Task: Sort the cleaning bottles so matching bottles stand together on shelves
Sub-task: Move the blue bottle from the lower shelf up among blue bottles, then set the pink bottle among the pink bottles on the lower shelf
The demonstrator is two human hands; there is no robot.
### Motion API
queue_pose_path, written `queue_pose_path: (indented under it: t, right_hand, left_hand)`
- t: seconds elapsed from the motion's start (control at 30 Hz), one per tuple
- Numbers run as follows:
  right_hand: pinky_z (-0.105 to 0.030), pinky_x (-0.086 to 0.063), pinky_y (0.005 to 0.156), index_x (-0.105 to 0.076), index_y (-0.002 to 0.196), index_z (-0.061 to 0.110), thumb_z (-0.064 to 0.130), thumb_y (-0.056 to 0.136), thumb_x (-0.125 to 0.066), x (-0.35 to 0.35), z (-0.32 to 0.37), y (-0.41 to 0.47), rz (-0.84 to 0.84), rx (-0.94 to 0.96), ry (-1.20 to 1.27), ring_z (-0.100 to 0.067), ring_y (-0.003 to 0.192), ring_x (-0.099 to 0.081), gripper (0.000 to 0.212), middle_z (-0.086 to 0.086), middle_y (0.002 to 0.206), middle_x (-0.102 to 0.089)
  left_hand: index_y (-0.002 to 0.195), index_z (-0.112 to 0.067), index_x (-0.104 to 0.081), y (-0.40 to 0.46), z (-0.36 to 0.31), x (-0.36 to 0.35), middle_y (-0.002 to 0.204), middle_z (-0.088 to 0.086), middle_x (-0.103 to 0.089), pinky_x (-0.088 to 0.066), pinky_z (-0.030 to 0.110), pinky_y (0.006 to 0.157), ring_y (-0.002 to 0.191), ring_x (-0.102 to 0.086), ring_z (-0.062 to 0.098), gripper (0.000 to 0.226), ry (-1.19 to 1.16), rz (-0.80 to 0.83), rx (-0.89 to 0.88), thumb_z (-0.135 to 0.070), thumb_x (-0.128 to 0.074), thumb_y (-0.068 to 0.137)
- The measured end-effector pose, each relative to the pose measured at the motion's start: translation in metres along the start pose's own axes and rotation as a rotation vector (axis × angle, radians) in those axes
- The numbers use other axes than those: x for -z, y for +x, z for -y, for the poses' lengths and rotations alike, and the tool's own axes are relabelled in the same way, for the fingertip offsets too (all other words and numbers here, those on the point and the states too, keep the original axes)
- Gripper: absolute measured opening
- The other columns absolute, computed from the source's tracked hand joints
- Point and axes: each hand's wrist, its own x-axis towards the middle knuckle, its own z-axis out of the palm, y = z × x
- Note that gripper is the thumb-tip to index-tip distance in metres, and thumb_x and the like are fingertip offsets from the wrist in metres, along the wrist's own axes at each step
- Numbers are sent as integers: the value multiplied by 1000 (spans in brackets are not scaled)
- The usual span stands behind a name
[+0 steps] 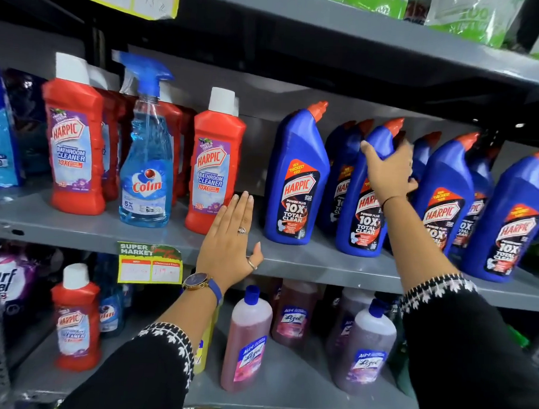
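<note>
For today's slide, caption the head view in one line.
Right hand grips a blue Harpic bottle while the open left hand hovers at the shelf.

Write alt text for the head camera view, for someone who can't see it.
The right hand grips a blue Harpic toilet cleaner bottle on the middle shelf, while the left hand hovers open beside a red Harpic bathroom cleaner bottle and a Colin spray bottle.

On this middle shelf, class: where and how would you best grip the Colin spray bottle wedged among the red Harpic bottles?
Grip the Colin spray bottle around its narrow neck under the blue trigger head, coming from the open shelf front; red Harpic bottles crowd both flanks.
</note>
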Motion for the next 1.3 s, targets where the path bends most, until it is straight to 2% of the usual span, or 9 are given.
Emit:
queue_pose_path:
  t: [0.07, 0.13, 0.27, 0.37, 0.5, 0.63, 0.87, 1.03, 1.3]
  right_hand:
    - [-55, -5, 114, -14, 150, 14, 58, 82, -56, -3, -11, -38, -70, 38, 86, -20, 147, -13, 91, -4, 161, -11]
    - [-51, -2, 115, -9, 151, 16, 53, 85, -56, -10, -25, -88, -135, 96, 157, -15, 147, -9, 89, -1, 162, -6]
    - [-38, -4, 116, -9, 151, 19, 54, 82, -55, -31, -56, -196, -115, 86, 280, -9, 146, -11, 90, 1, 161, -11]
    - [-40, -18, 113, -24, 146, 18, 49, 77, -59, -54, -82, -265, -87, 43, 334, -14, 140, -27, 83, -2, 152, -31]
    - [-44, -36, 107, -37, 137, 15, 33, 71, -74, -92, -117, -313, 113, -72, 324, -13, 125, -40, 77, 1, 134, -44]
    - [-46, -28, 114, -26, 144, 15, 31, 62, -84, -125, -141, -315, 378, -184, 243, -26, 138, -30, 101, -10, 147, -35]
    - [-65, -27, 107, -10, 147, 30, 40, 48, -89, -152, -155, -319, 544, -314, 177, -28, 137, -29, 127, -4, 152, -25]
    - [-46, -40, 103, -28, 139, 19, 30, 48, -91, -156, -159, -318, 447, -291, 181, -32, 123, -39, 111, -12, 137, -36]
    - [-51, -42, 96, -33, 133, 13, 28, 46, -91, -138, -182, -274, 151, -361, 42, -43, 115, -43, 105, -21, 132, -38]
  left_hand:
    - [147, 1, -25, 0, 0, -1, 153, 16, -26, -5, 33, 117, 142, -20, 27, 78, 6, -3, -7, -37, -38, 80]
    - [148, 1, -23, 1, 1, -2, 154, 15, -24, -3, 32, 117, 143, -18, 26, 78, 11, -2, -11, -37, -38, 81]
    - [148, 0, -20, 1, 1, -5, 154, 15, -22, -2, 32, 118, 143, -16, 26, 80, 31, -6, -14, -37, -39, 80]
    - [148, 0, -19, 2, 2, -5, 154, 15, -23, -1, 32, 118, 143, -16, 26, 81, 39, -19, -19, -37, -40, 79]
    - [147, 1, -21, 1, 3, -6, 154, 16, -24, -2, 32, 118, 142, -18, 26, 80, 45, -31, -25, -37, -42, 80]
    - [147, 2, -24, 0, 2, -7, 153, 17, -26, -6, 32, 118, 142, -20, 27, 79, 49, -67, -35, -36, -43, 80]
    - [146, 2, -27, -2, 3, -7, 152, 17, -27, -14, 37, 117, 141, -22, 29, 78, 49, -89, -53, -34, -45, 79]
    - [146, 2, -27, -1, 3, -7, 152, 17, -28, -13, 37, 116, 141, -23, 30, 77, 52, -105, -55, -33, -44, 79]
    - [146, 3, -27, -2, 2, -8, 151, 17, -29, -12, 37, 116, 141, -24, 29, 77, 76, -117, -60, -34, -42, 80]
